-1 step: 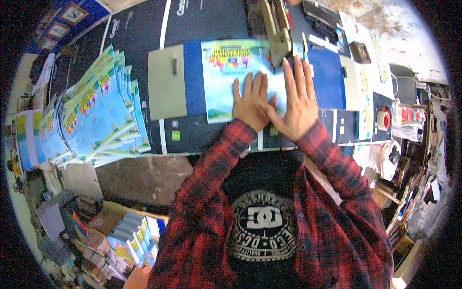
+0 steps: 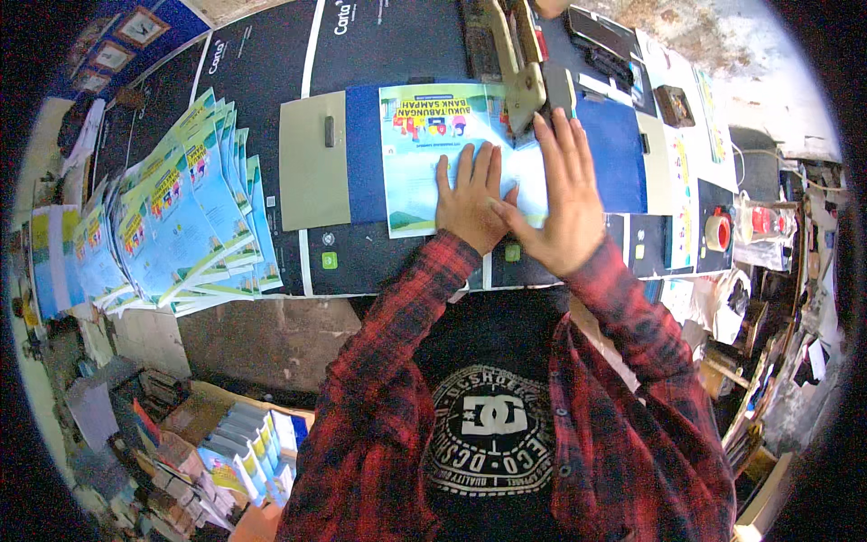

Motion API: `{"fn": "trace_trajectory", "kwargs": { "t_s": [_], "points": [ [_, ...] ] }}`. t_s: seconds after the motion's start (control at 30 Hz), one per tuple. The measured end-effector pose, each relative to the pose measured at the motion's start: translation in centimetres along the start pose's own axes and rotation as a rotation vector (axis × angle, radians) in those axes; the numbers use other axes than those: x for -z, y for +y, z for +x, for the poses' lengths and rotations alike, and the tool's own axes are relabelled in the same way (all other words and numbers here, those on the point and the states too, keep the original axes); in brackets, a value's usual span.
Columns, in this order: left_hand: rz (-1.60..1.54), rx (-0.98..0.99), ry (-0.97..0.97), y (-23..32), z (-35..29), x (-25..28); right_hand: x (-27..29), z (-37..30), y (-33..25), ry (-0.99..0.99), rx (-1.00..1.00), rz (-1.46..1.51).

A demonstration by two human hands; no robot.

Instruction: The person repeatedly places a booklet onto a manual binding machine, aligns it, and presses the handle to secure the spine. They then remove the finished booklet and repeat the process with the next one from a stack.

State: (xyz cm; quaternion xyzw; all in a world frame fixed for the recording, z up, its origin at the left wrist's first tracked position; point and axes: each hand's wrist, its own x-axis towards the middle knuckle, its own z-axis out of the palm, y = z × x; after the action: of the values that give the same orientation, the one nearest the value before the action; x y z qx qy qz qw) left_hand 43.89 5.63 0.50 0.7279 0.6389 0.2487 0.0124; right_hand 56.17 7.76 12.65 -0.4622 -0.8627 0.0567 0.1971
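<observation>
A light-blue printed sheet with colourful drawings [image 2: 411,185] lies across a blue panel [image 2: 366,154] on the table. My left hand [image 2: 471,203] rests flat on the sheet's lower middle, fingers spread. Beside it, my right hand [image 2: 569,208] is stretched out over the sheet's right side, its thumb meeting the left hand. Nothing shows in either hand. Just beyond the right fingertips stands what looks like a large beige metal stapler [image 2: 522,90], its head over the sheet's upper right part. My right hand hides the sheet's right edge.
Fanned printed sheets [image 2: 172,217] are piled at the table's left. A grey board [image 2: 312,176] borders the blue panel. Tape rolls [image 2: 719,230] sit at the right end, and a dark phone-like slab [image 2: 601,32] lies at the far right. Bundled booklets [image 2: 248,452] stand below left.
My right hand has tilted slightly and shifted a little to the right, while the left stays on the sheet. The whole view has moved slightly.
</observation>
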Motion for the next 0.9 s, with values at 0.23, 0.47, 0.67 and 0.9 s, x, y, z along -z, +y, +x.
{"fn": "trace_trajectory", "kwargs": {
  "t_s": [0.23, 0.47, 0.67, 0.9],
  "points": [
    [-0.075, 0.02, 0.019, -0.3, 0.2, 0.5, 2.1, 2.2, 11.6, -0.121, -0.433, 0.471],
    [-0.065, 0.057, -0.021, -1.4, -0.5, 0.9, -10.1, -5.5, 21.9, -0.049, -0.841, 0.929],
    [0.007, 0.09, -0.005, -4.7, -1.7, 2.6, -7.0, -1.3, 11.9, -0.041, -0.834, 1.125],
    [0.004, 0.078, -0.002, -5.1, -1.1, 2.8, -2.6, 1.4, 14.0, 0.023, -0.741, 0.957]
  ]
}}
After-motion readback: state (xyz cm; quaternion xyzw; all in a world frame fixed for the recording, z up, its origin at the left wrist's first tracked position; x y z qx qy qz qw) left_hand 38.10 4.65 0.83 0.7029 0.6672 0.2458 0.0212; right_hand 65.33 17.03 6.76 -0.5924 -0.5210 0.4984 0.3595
